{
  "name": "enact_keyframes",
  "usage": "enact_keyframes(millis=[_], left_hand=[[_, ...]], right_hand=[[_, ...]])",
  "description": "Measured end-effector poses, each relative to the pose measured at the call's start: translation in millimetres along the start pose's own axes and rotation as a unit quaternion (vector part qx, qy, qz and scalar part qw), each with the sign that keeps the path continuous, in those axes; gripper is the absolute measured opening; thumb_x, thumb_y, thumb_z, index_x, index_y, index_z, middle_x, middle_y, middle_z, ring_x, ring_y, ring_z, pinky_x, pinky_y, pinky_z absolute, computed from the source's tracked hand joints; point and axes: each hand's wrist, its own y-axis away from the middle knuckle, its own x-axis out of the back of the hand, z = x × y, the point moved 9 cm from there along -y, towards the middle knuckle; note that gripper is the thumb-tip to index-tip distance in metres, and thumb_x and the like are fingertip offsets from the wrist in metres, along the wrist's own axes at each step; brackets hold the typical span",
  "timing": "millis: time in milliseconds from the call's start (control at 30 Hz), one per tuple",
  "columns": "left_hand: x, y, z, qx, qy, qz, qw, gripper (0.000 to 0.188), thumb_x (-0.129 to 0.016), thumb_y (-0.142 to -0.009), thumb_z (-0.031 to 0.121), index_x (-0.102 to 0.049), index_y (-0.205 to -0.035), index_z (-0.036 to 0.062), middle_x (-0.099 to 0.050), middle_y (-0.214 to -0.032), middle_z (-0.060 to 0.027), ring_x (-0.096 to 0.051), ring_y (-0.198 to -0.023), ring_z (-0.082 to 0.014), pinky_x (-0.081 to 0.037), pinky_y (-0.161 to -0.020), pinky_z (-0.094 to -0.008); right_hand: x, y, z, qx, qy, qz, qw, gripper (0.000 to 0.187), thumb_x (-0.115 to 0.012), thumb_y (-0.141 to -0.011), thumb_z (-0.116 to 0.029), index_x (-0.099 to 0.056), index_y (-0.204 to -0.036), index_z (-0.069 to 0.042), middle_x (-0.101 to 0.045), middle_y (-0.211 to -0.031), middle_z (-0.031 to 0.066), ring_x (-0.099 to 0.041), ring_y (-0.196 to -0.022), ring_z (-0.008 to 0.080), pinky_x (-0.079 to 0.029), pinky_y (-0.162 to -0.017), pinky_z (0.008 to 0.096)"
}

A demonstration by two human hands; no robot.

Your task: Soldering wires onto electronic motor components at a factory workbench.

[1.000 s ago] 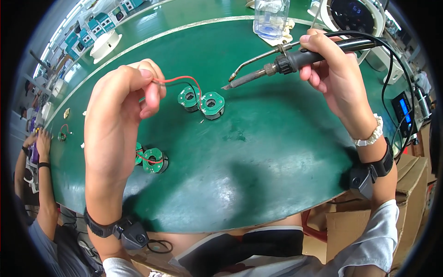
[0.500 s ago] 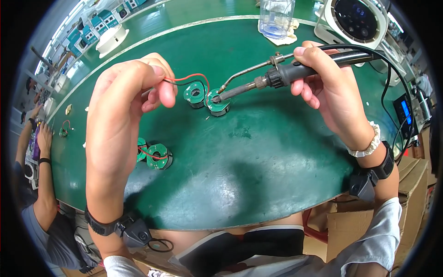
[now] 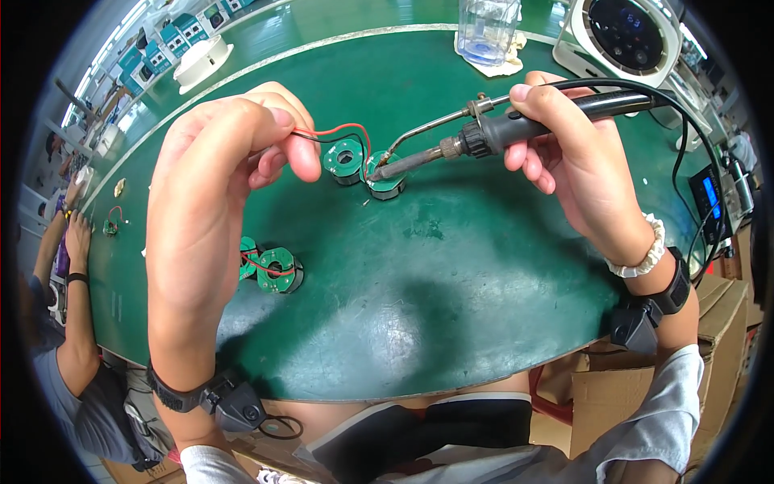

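Between thumb and fingers, my left hand (image 3: 234,153) pinches a pair of thin wires (image 3: 343,127), one red and one black. Their other ends reach down to a round green circuit board (image 3: 389,184) with a dark underside. My right hand (image 3: 568,133) grips a soldering iron (image 3: 504,129) with a thin metal feed tube (image 3: 431,123) clamped along it. The iron's tip and the tube's end meet over that board, by the wire ends; exact contact is too small to tell. Touching it on the left is a second ring-shaped board (image 3: 344,158).
More ring boards (image 3: 278,270) with red wires lie beside my left wrist. A clear plastic container (image 3: 486,32) and a white device with a round display (image 3: 621,36) stand at the back. The iron's black cable (image 3: 700,133) loops down on the right. A co-worker's hand (image 3: 78,234) rests at far left.
The iron's tip has shifted slightly left and down on the board, close to the wire ends. My left hand has moved a little to the right with the wires.
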Motion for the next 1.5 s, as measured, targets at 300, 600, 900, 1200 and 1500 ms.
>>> enact_keyframes(millis=[300, 600, 900, 1200, 1500], left_hand=[[-0.2, -0.3, 0.3, -0.004, -0.012, -0.008, 1.0, 0.026, -0.038, -0.077, 0.018, -0.043, -0.056, 0.0018, -0.04, -0.066, -0.0039, -0.034, -0.063, -0.0089, -0.025, -0.056, -0.0213], [-0.2, -0.2, 1.2, -0.008, -0.015, -0.01, 1.0, 0.026, -0.038, -0.077, 0.018, -0.043, -0.057, 0.0016, -0.04, -0.066, -0.0037, -0.034, -0.063, -0.0086, -0.025, -0.057, -0.0212], [-0.9, -0.4, 1.9, -0.005, -0.018, -0.012, 1.0, 0.026, -0.038, -0.077, 0.018, -0.043, -0.057, 0.0014, -0.04, -0.067, -0.0037, -0.034, -0.063, -0.0083, -0.026, -0.057, -0.0211], [-0.2, 0.1, 2.5, -0.006, -0.036, -0.01, 0.999, 0.025, -0.039, -0.076, 0.019, -0.044, -0.059, 0.0012, -0.04, -0.066, -0.0027, -0.034, -0.061, -0.0069, -0.025, -0.056, -0.02], [-2.3, -0.7, 2.7, 0.002, -0.056, -0.005, 0.998, 0.025, -0.042, -0.075, 0.02, -0.045, -0.061, 0.0006, -0.04, -0.065, -0.0012, -0.032, -0.059, -0.0055, -0.025, -0.056, -0.0191]], right_hand=[[-5.2, 0.2, 0.6, 0.007, 0.025, 0.021, 0.999, 0.022, -0.049, -0.079, -0.024, -0.046, -0.064, -0.008, -0.051, -0.053, 0.0033, -0.042, -0.04, 0.0031, -0.029, -0.035, 0.0149], [-2.0, -0.5, 0.5, 0.005, -0.004, 0.0, 1.0, 0.02, -0.052, -0.078, -0.018, -0.056, -0.072, 0.001, -0.055, -0.056, 0.0059, -0.05, -0.045, 0.0074, -0.037, -0.038, 0.0174], [-1.9, -0.8, 0.2, 0.007, 0.002, -0.001, 1.0, 0.021, -0.052, -0.078, -0.019, -0.056, -0.073, 0.001, -0.055, -0.057, 0.0058, -0.05, -0.046, 0.0069, -0.037, -0.039, 0.017], [-3.5, -0.1, 1.1, 0.003, -0.006, -0.008, 1.0, 0.02, -0.052, -0.078, -0.018, -0.056, -0.073, 0.001, -0.055, -0.057, 0.0058, -0.05, -0.046, 0.0069, -0.038, -0.039, 0.0171], [-2.9, -1.2, 0.4, 0.008, -0.002, -0.003, 1.0, 0.02, -0.052, -0.078, -0.018, -0.056, -0.073, 0.001, -0.055, -0.057, 0.0059, -0.05, -0.046, 0.0071, -0.038, -0.039, 0.0173]])
